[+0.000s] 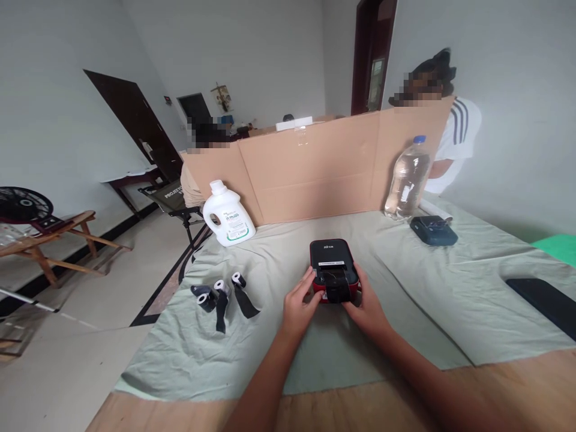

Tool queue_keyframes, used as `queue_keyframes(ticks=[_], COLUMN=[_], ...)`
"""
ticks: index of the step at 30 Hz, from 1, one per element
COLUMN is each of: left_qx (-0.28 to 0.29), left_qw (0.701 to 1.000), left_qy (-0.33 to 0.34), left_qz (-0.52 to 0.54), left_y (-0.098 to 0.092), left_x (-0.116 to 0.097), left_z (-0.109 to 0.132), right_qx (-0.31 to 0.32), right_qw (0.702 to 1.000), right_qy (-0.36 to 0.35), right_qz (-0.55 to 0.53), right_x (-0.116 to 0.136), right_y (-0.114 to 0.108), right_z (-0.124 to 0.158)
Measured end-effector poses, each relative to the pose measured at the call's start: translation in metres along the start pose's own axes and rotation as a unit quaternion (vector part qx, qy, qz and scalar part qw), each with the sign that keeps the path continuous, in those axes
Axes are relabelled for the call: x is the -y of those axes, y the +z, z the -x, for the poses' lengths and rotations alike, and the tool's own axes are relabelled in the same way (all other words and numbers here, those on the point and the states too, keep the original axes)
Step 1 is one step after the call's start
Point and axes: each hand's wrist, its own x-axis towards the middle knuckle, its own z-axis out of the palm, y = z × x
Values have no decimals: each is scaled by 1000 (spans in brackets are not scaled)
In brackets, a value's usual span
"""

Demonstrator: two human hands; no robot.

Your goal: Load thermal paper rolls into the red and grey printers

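A small black-and-red portable printer [330,252] rests on the cloth in front of me. From its slot a dark strip of paper [338,289] hangs over the near side. My left hand [299,303] grips the printer's left side, its thumb by the near red edge. Around the right side closes my right hand [369,307], thumb at the near corner and the other fingers partly hidden. Off to the left lie several small paper rolls [220,287], two with dark strips unrolled toward me.
A cardboard divider [310,174] stands across the back, with people behind it. Before it are a white jug [230,219] and a clear bottle [408,180]. A dark blue device [433,231] and a black phone [542,300] lie on the right. The green cloth [288,240] covers a wooden table.
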Motion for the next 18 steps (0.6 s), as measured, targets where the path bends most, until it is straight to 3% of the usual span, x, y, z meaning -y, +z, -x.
queue_keyframes(ticks=[5,10,18], left_qx=[17,-10,-4], left_qw=[989,981,967], left_qy=[64,99,58], left_qz=[-132,-169,-247], left_y=[-15,-14,-11], left_x=[-9,-18,-46], left_z=[-8,-8,-14], right_qx=[-4,-8,-6], right_qw=[1000,1000,1000], right_qy=[18,-4,29], right_qz=[-10,0,5], right_x=[-1,5,3], right_y=[0,-1,2], right_z=[0,-1,0])
